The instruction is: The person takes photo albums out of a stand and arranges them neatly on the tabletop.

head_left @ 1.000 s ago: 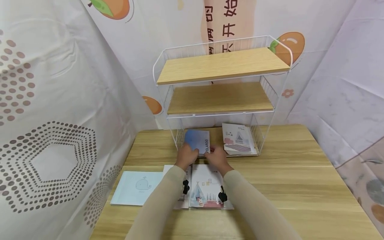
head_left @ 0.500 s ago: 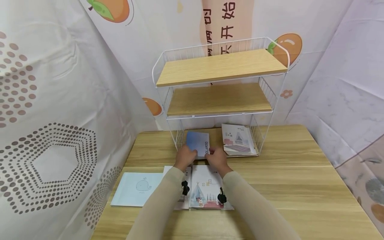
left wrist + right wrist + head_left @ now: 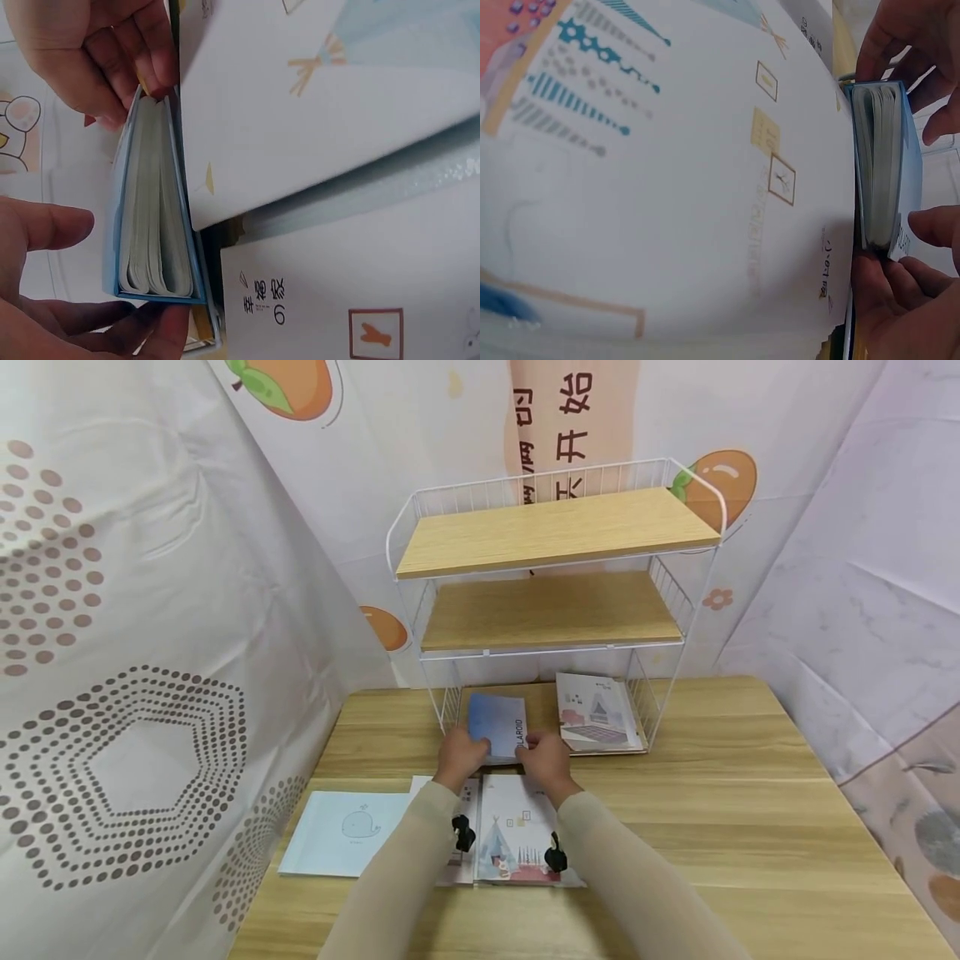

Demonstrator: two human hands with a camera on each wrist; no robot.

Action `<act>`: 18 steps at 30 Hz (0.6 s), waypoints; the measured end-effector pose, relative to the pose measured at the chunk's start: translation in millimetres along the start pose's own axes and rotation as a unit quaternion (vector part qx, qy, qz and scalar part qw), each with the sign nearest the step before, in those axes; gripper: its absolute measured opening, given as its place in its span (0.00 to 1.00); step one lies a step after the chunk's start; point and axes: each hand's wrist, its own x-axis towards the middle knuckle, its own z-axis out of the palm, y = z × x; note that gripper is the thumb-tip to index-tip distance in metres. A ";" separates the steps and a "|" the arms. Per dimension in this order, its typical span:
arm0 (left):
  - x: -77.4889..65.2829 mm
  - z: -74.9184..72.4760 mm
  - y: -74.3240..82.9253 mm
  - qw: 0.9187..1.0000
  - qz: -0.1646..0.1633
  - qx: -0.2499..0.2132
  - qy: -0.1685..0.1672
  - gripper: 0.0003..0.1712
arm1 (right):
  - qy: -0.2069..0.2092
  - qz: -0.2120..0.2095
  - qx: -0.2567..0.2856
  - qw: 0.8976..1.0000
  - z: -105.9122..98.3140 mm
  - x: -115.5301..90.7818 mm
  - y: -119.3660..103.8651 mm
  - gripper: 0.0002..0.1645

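A blue photo album (image 3: 497, 727) lettered POLAROID lies at the left of the rack's bottom shelf, its near end at the shelf's front edge. My left hand (image 3: 459, 758) holds its near left corner, thumb on the cover and fingers curled beneath. At the near right corner my right hand (image 3: 547, 764) grips it the same way. The left wrist view shows the album's (image 3: 154, 202) thick white page edges, facing me between both hands. From the right wrist view, my right hand (image 3: 915, 300) has its thumb by the cover and fingers under the lower end.
A white wire rack (image 3: 551, 531) with wooden shelves stands at the back. White illustrated albums (image 3: 596, 710) lie at the bottom shelf's right. Before the rack lie a tent-print album (image 3: 510, 814) and, farther left, a pale blue whale-print album (image 3: 337, 835). Cloth (image 3: 165, 635) hangs around the table.
Both hands have drawn the blue photo album slightly toward me and a little to the right. The head view has shifted slightly. The other albums stay in place.
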 end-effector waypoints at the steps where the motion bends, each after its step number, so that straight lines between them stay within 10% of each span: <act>1: -0.3 0.2 0.4 1.000 0.000 0.001 0.000 0.32 | 0.003 -0.002 -0.001 1.000 -0.5 -0.1 0.6 0.22; 18: -4.2 1.8 -1.5 0.999 0.025 -0.025 0.027 0.30 | 0.023 0.027 0.074 0.997 -14.3 -7.8 2.0 0.17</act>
